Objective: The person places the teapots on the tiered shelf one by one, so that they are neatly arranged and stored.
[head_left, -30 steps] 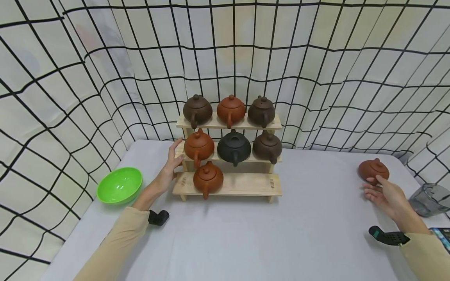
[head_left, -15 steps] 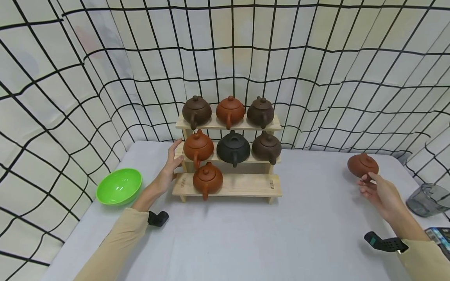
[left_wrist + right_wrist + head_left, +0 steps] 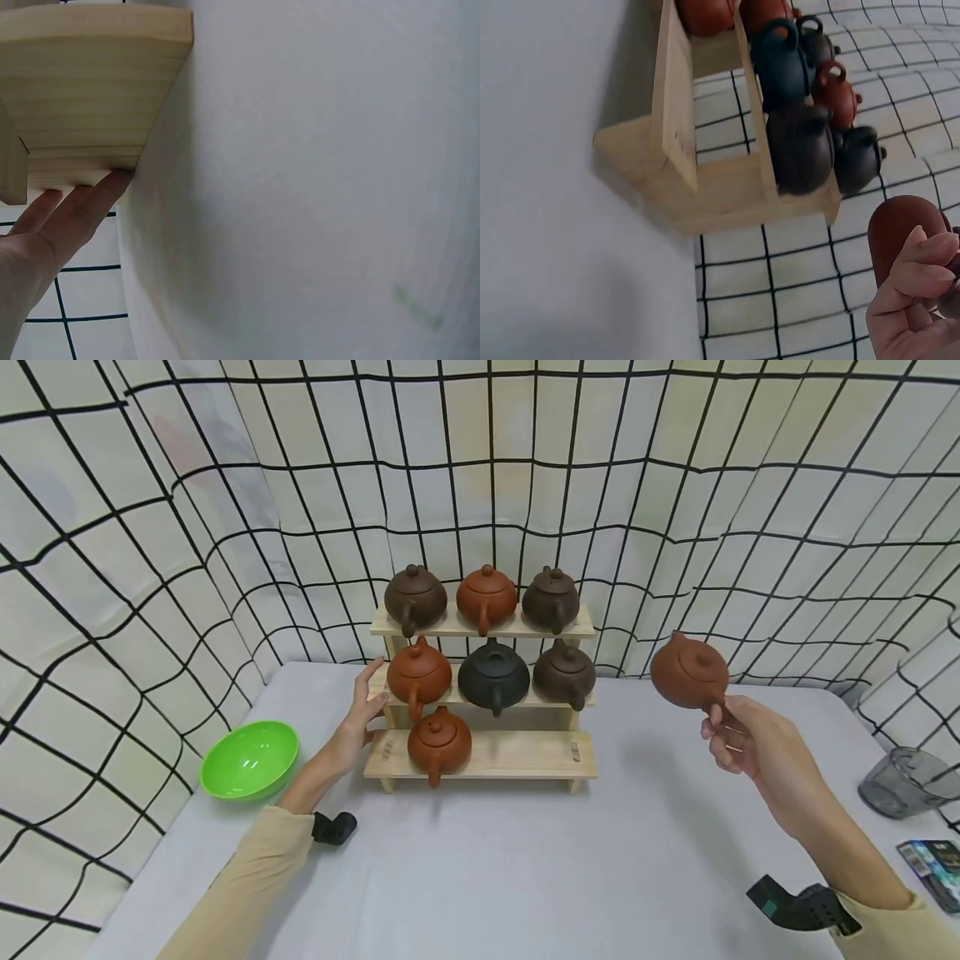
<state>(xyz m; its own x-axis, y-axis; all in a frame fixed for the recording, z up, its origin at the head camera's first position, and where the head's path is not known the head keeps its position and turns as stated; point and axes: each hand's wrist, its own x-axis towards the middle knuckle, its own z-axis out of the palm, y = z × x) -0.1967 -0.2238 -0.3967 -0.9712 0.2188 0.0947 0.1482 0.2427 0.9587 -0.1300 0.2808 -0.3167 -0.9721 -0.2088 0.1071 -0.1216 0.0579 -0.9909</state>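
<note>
In the head view my right hand (image 3: pixel 765 760) pinches the handle of a reddish-brown clay teapot (image 3: pixel 684 672), lifted above the table to the right of a three-tier wooden rack (image 3: pixel 532 753). My left hand (image 3: pixel 351 731) touches the rack's left end. The left wrist view shows its extended fingers (image 3: pixel 94 206) against the wood. On the bottom tier an orange-brown teapot (image 3: pixel 439 743) sits at the left. The middle tier bears an orange teapot (image 3: pixel 418 673), a black teapot (image 3: pixel 492 677) and a dark brown teapot (image 3: pixel 564 675). Three more teapots line the top tier.
A green bowl (image 3: pixel 250 760) stands left of my left forearm. At the right edge are a clear grey cup (image 3: pixel 903 783) and a small printed packet (image 3: pixel 930 870). White walls with a black grid (image 3: pixel 517 493) enclose the table (image 3: pixel 525 877) behind and at the sides.
My right hand has raised the reddish-brown teapot off the table's far right and carried it left toward the rack. The left hand stays at the rack's end.
</note>
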